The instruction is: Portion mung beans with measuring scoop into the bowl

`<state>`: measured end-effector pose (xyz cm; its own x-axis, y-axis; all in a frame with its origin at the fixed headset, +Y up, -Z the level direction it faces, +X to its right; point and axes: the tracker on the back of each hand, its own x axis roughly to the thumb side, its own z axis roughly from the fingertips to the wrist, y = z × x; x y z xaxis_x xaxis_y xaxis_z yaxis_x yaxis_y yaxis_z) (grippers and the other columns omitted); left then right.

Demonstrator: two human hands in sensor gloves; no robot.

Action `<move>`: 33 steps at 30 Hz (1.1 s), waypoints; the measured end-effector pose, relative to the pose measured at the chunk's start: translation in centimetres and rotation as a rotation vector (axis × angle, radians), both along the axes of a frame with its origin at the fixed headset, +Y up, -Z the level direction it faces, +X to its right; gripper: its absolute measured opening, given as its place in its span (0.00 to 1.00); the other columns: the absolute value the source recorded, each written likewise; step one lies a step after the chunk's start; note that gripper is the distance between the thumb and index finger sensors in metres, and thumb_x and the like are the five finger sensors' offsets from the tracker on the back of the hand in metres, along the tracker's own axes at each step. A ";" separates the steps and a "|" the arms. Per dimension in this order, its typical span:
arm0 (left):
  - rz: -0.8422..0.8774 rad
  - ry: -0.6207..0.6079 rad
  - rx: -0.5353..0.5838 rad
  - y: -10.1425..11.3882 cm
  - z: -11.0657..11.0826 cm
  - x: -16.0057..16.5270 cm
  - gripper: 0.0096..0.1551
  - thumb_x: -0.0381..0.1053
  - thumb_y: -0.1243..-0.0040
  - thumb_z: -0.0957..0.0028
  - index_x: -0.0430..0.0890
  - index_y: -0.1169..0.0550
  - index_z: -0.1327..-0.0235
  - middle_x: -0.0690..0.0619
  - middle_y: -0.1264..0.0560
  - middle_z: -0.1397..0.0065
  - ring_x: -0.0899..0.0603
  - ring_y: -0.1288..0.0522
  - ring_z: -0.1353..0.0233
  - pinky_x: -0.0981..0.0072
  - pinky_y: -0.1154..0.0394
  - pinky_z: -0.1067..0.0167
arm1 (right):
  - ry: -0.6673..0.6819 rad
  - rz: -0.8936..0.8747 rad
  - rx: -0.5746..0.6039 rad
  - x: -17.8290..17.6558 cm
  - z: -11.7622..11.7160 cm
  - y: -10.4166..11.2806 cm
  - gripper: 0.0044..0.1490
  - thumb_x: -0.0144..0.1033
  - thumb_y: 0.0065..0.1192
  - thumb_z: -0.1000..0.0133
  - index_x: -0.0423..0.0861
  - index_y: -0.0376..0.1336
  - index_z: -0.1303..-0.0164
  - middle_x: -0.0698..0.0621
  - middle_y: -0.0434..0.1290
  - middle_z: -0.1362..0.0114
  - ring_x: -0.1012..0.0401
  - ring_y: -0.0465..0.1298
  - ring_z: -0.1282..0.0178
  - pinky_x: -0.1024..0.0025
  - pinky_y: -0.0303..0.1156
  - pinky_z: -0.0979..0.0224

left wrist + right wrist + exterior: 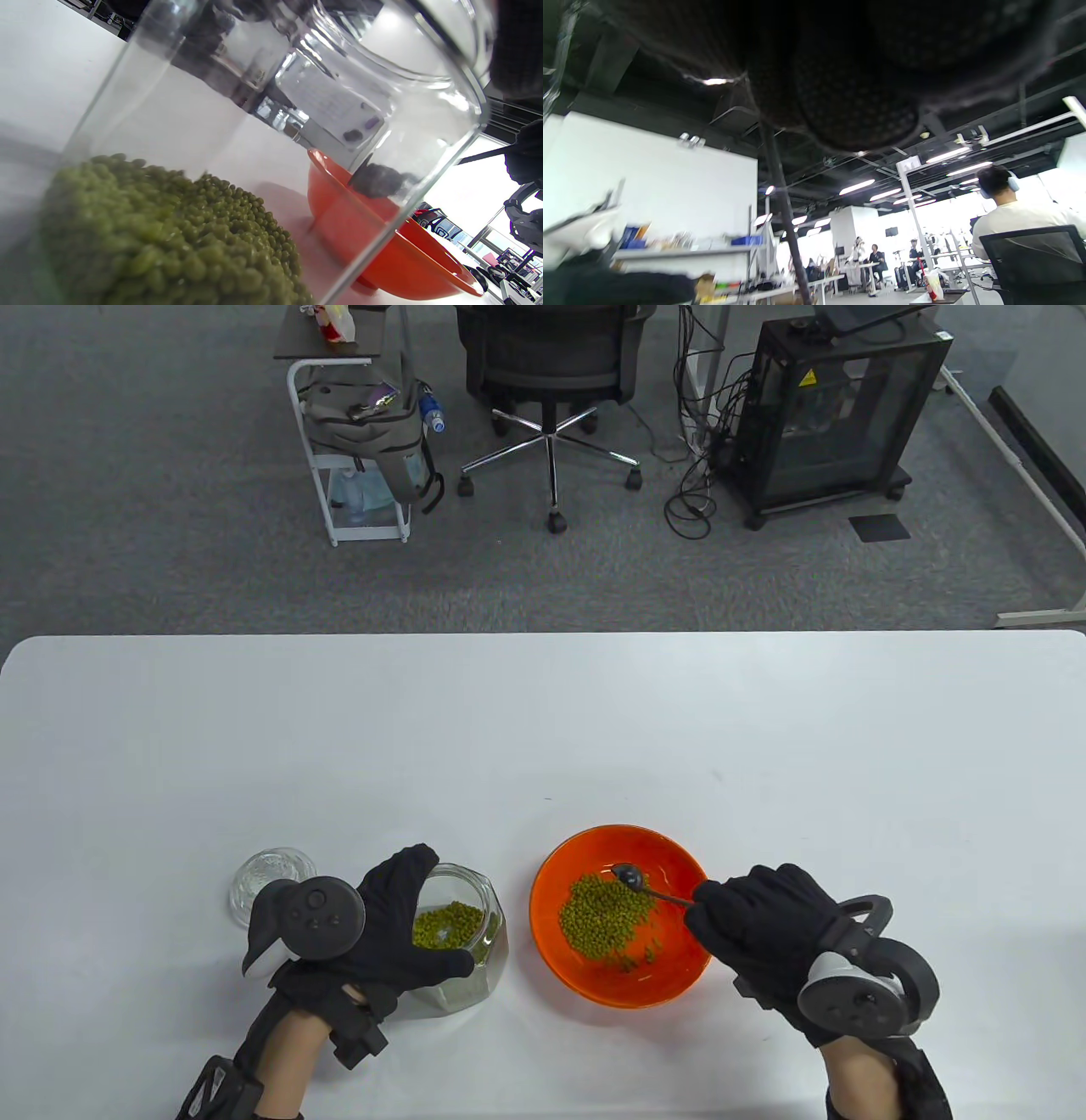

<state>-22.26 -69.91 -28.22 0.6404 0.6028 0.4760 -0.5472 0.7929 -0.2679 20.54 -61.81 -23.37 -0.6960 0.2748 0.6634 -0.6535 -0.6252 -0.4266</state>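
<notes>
A grey carpeted floor (170, 517) lies beyond the white table (543, 712), with a black office chair (547, 356).

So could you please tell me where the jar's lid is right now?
In the table view, the clear lid lies flat on the white table at the lower left, just beyond the left hand that grips the glass jar.

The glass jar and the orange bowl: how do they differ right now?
The glass jar is clear and tall-sided; the orange bowl is opaque, wide and shallow. The left hand grips the jar, while no hand touches the bowl; the right hand only holds the measuring scoop over the bowl. In the left wrist view the jar looks tilted; the bowl sits flat on the table. Both hold mung beans.
</notes>
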 end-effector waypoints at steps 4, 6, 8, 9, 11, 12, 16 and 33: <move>-0.001 0.000 0.000 0.0 0.0 0.0 0.79 0.84 0.31 0.57 0.31 0.52 0.21 0.28 0.48 0.18 0.19 0.41 0.21 0.24 0.40 0.28 | -0.068 -0.140 -0.044 1.7 -0.8 -0.3 0.27 0.52 0.71 0.49 0.39 0.81 0.63 0.44 0.88 0.67 0.52 0.84 0.76 0.61 0.80 0.68; -0.002 0.000 0.001 0.0 0.0 0.0 0.79 0.84 0.32 0.57 0.31 0.52 0.21 0.28 0.48 0.18 0.19 0.41 0.21 0.24 0.40 0.28 | -0.076 -0.178 -0.073 2.2 -1.1 -0.5 0.27 0.53 0.71 0.49 0.40 0.81 0.63 0.44 0.88 0.67 0.53 0.84 0.76 0.61 0.80 0.68; -0.002 0.000 0.000 0.0 0.0 0.0 0.79 0.85 0.32 0.57 0.31 0.52 0.21 0.28 0.48 0.18 0.19 0.41 0.21 0.24 0.40 0.28 | -0.127 -0.256 -0.097 2.8 -1.4 -0.7 0.27 0.53 0.71 0.49 0.39 0.81 0.64 0.45 0.88 0.69 0.54 0.84 0.77 0.62 0.80 0.70; -0.002 0.000 0.001 0.0 0.0 0.0 0.79 0.85 0.32 0.57 0.32 0.52 0.21 0.28 0.48 0.18 0.19 0.41 0.21 0.24 0.40 0.28 | -0.145 -0.276 -0.110 3.0 -1.5 -0.9 0.27 0.53 0.70 0.49 0.39 0.81 0.65 0.45 0.88 0.69 0.54 0.84 0.78 0.63 0.80 0.70; -0.001 0.001 0.001 0.0 0.0 0.0 0.79 0.85 0.32 0.57 0.31 0.52 0.21 0.28 0.48 0.18 0.19 0.41 0.21 0.24 0.40 0.28 | -0.187 -0.328 -0.141 3.5 -1.8 -1.2 0.27 0.53 0.70 0.48 0.39 0.81 0.66 0.46 0.88 0.71 0.55 0.84 0.79 0.64 0.81 0.71; -0.001 0.000 0.000 0.0 0.0 0.0 0.79 0.84 0.32 0.57 0.31 0.52 0.21 0.28 0.48 0.18 0.19 0.41 0.21 0.24 0.40 0.28 | -0.214 -0.360 -0.163 3.8 -2.0 -1.4 0.27 0.53 0.70 0.49 0.39 0.81 0.67 0.46 0.88 0.71 0.56 0.84 0.80 0.64 0.81 0.72; -0.001 0.000 0.001 0.0 0.0 0.0 0.79 0.85 0.32 0.57 0.31 0.52 0.21 0.28 0.48 0.18 0.19 0.41 0.21 0.24 0.40 0.28 | -0.231 -0.510 -0.305 4.9 -2.9 -2.5 0.27 0.53 0.70 0.49 0.39 0.81 0.68 0.47 0.88 0.73 0.57 0.84 0.82 0.65 0.81 0.74; -0.001 -0.002 -0.001 -0.1 0.0 0.0 0.79 0.84 0.32 0.57 0.31 0.52 0.21 0.28 0.48 0.18 0.19 0.41 0.21 0.24 0.40 0.28 | 0.011 -0.874 -0.697 4.5 -6.2 -5.6 0.27 0.52 0.67 0.46 0.39 0.80 0.66 0.47 0.87 0.71 0.58 0.84 0.81 0.66 0.81 0.73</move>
